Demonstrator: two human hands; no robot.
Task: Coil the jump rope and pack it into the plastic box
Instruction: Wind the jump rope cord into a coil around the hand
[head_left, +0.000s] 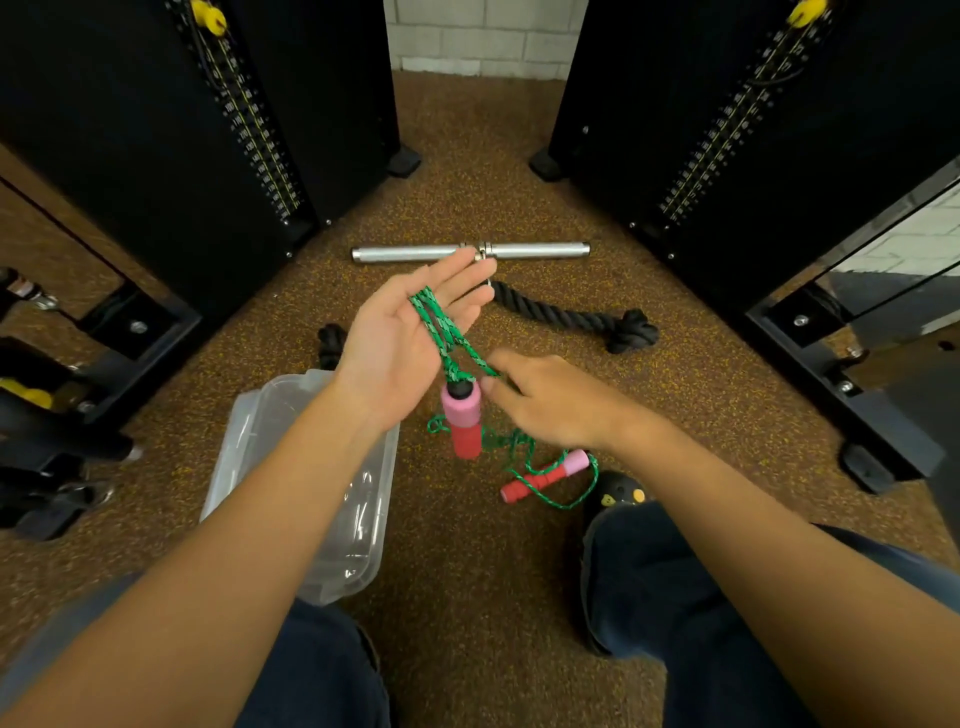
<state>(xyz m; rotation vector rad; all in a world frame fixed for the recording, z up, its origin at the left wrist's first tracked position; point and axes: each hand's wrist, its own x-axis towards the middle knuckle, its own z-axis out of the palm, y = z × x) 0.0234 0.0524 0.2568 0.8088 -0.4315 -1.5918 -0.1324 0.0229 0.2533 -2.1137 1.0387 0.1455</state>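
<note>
Currently: my left hand (415, 332) lies open, green jump rope (441, 332) looped across its palm; right hand (545, 400) pinches the strand just beside. Plastic box (311, 561) sits below-left, lengthwise.

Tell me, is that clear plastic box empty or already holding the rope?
Empty: the plastic box shows only bare walls, while the jump rope hangs outside it.
</note>
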